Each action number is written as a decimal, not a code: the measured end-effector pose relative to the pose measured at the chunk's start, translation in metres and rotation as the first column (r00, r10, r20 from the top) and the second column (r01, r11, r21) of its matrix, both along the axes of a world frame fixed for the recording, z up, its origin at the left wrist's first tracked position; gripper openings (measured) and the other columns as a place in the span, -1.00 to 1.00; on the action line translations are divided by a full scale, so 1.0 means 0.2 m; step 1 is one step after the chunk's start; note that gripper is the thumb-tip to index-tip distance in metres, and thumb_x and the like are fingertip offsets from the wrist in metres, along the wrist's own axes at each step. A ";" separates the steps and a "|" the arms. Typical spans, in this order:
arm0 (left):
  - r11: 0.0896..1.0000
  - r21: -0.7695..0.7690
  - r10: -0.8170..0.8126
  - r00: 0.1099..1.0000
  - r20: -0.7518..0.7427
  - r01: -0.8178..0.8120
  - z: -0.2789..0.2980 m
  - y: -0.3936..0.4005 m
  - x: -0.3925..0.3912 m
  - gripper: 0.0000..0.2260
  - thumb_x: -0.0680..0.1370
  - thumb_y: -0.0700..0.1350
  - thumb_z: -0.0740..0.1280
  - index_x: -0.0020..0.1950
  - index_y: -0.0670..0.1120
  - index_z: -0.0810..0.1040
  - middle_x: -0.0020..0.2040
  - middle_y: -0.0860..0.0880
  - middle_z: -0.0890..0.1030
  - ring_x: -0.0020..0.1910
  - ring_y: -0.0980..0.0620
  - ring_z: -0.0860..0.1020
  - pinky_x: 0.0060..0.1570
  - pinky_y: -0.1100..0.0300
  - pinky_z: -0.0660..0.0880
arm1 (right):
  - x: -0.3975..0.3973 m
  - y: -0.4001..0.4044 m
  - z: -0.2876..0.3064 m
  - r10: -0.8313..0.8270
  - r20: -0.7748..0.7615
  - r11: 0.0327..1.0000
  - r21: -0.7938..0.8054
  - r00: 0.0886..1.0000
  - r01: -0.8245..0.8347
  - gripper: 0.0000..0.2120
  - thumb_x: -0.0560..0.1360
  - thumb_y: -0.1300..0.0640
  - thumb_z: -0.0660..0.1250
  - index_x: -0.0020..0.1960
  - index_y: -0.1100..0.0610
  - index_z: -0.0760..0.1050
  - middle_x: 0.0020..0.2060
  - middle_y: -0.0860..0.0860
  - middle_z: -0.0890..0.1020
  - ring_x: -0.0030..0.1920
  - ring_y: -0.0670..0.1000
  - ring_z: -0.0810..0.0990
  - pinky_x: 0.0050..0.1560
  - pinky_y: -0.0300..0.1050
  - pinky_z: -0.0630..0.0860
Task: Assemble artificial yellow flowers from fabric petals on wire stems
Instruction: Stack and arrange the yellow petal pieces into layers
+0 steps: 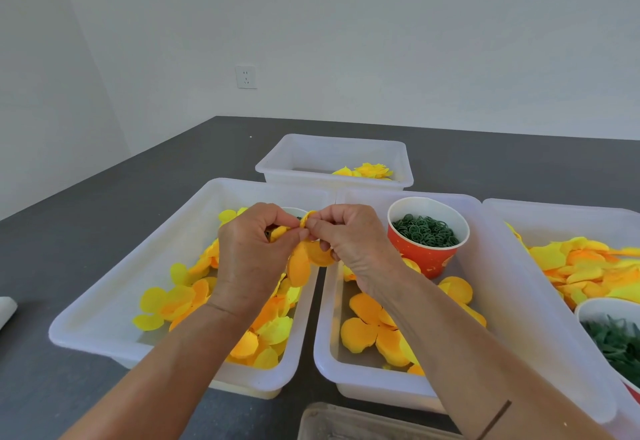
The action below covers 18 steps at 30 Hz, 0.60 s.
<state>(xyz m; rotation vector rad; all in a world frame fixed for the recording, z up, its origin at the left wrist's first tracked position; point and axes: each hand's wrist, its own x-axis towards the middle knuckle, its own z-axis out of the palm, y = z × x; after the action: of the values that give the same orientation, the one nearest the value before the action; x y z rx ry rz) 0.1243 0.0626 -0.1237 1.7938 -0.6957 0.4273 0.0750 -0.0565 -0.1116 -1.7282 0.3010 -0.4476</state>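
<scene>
Both hands meet above the gap between two white bins. My left hand (252, 252) and my right hand (349, 242) pinch the same yellow-orange fabric petal piece (306, 259), whose lobes hang down below the fingers. Any wire stem is hidden by the fingers. Loose yellow petals (180, 297) fill the left bin (104, 301). Larger orange petal pieces (370, 332) lie in the middle bin (329, 363).
A red paper cup (427, 232) of green rings stands in the middle bin. A far bin (334, 152) holds yellow flowers (367, 171). The right bin (561, 218) holds petals and a cup of green leaves (613, 339). A grey tray (363, 422) sits at the near edge of the dark table.
</scene>
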 end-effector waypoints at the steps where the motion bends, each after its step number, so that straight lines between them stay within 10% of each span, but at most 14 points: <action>1: 1.000 0.000 0.001 1.000 0.000 -0.001 0.00 0.00 0.00 -0.88 0.36 -0.24 0.51 -0.24 -0.07 0.61 -0.32 0.07 0.60 -0.35 0.12 0.53 -0.35 0.42 0.45 | 0.00 0.00 0.00 -0.010 -0.003 1.000 0.000 1.000 0.010 -0.85 0.45 0.24 0.38 -0.29 0.11 0.59 -0.38 0.10 0.56 -0.46 -0.14 0.41 -0.48 -0.39 0.34; 18: 0.992 -0.071 -0.118 0.962 -0.248 0.103 -0.01 -0.02 0.04 -0.86 0.48 -0.15 0.40 0.02 -0.10 0.67 -0.15 -0.02 0.69 -0.13 0.01 0.65 -0.04 -0.06 0.60 | 0.03 -0.01 -0.01 -0.050 0.081 0.998 -0.024 0.995 0.052 -0.91 0.41 0.31 0.34 -0.26 0.22 0.54 -0.41 0.05 0.64 -0.36 -0.09 0.60 -0.26 -0.21 0.58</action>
<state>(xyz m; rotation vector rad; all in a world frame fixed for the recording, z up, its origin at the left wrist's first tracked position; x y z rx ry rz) 0.1330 0.0589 -0.1253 1.7078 -0.5952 0.1389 0.0801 -0.0582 -0.1131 -1.7265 0.2833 -0.5589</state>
